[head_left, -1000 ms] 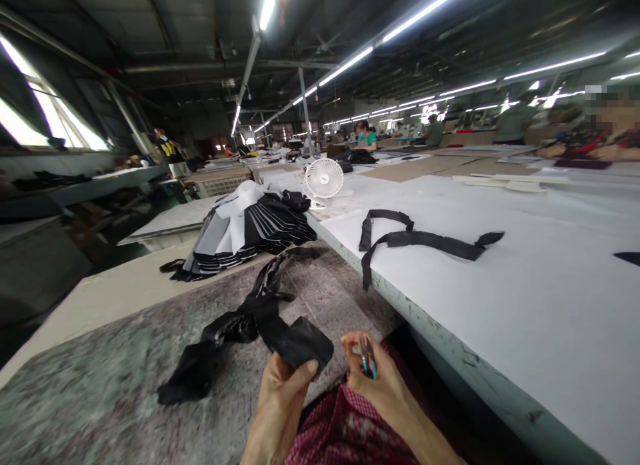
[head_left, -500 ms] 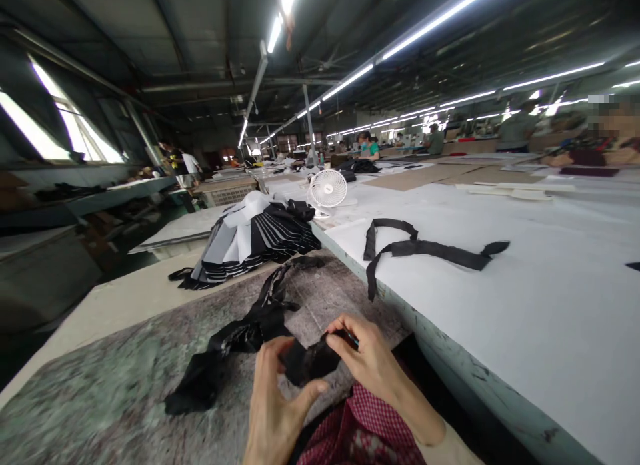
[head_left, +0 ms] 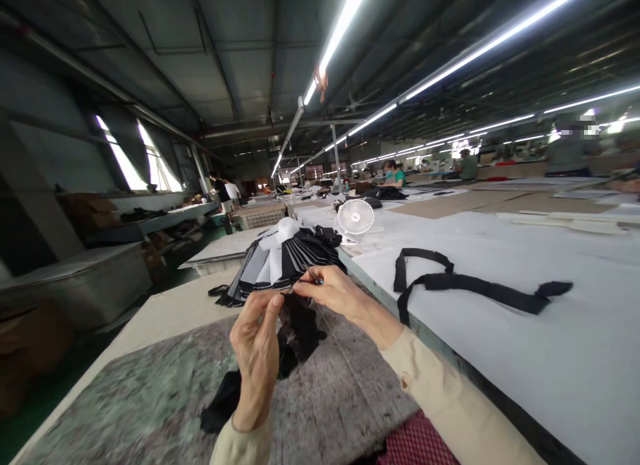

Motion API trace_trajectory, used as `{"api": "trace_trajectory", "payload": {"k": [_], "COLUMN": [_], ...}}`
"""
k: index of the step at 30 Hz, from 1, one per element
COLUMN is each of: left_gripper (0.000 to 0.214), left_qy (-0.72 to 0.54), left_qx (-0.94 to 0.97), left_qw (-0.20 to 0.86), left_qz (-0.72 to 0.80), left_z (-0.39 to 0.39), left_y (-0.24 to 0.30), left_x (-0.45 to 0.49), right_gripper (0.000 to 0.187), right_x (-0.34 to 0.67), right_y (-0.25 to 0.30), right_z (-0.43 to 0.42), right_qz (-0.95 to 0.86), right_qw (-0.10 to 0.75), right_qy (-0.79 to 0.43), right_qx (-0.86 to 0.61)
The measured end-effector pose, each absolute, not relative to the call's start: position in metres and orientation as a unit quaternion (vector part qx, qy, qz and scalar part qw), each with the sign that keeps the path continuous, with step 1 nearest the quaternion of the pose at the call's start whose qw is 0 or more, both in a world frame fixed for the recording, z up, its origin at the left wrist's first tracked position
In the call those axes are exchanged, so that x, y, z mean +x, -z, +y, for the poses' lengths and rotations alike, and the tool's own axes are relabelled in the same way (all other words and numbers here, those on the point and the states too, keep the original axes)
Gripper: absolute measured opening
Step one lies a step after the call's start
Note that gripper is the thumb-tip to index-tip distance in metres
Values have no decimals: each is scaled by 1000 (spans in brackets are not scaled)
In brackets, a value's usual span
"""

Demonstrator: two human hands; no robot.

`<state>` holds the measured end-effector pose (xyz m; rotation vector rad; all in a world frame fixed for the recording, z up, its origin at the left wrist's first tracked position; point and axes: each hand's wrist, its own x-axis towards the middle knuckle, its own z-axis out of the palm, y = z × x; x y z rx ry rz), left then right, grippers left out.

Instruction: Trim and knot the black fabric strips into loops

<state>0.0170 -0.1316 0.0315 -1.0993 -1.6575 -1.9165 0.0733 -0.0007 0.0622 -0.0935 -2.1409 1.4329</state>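
Raised over the worn board, my left hand (head_left: 256,341) pinches thumb and forefinger together at the top edge of a black fabric piece (head_left: 300,328). My right hand (head_left: 330,293) is closed at that same edge, its fingertips close to the left ones. A small teal-blue bit shows at the right fingers, too little to name. The fabric hangs down below both hands. More black fabric (head_left: 223,401) lies crumpled on the board, partly behind my left wrist. Just beyond my hands rests a fanned stack of black and grey cut pieces (head_left: 270,255).
The mottled board (head_left: 150,391) is in front of me. On the right, a white-covered table (head_left: 500,358) carries a looped black fabric strip (head_left: 480,288). A small white fan (head_left: 356,216) stands at its near-left edge. Several people work farther back.
Both hands have risen and moved forward, lifting the black fabric piece. My left fingers, apart before, are now pinched together. The view has tilted up and turned left.
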Motion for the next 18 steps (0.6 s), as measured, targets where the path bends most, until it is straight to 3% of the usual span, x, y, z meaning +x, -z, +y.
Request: {"api": "trace_trajectory", "payload": {"k": [3, 6, 13, 18], "left_gripper": [13, 10, 18, 28], "left_qy": [721, 808, 927, 959], "left_qx": [-383, -328, -207, -151], "left_qw": [197, 178, -76, -133], "left_qz": [-542, -456, -303, -199], "left_z": [-142, -164, -174, -200], "left_y": [-46, -54, -62, -60], "left_x": [13, 3, -33, -66], "right_gripper": [24, 21, 26, 27], "right_x": [73, 91, 137, 191], "right_y": [-91, -111, -123, -118], "right_z": [18, 57, 111, 148], "right_qz": [-844, -867, -860, -869], "right_qw": [269, 311, 298, 330], "right_qy": [-465, -384, -364, -126], "right_qx": [-1, -69, -199, -346]}}
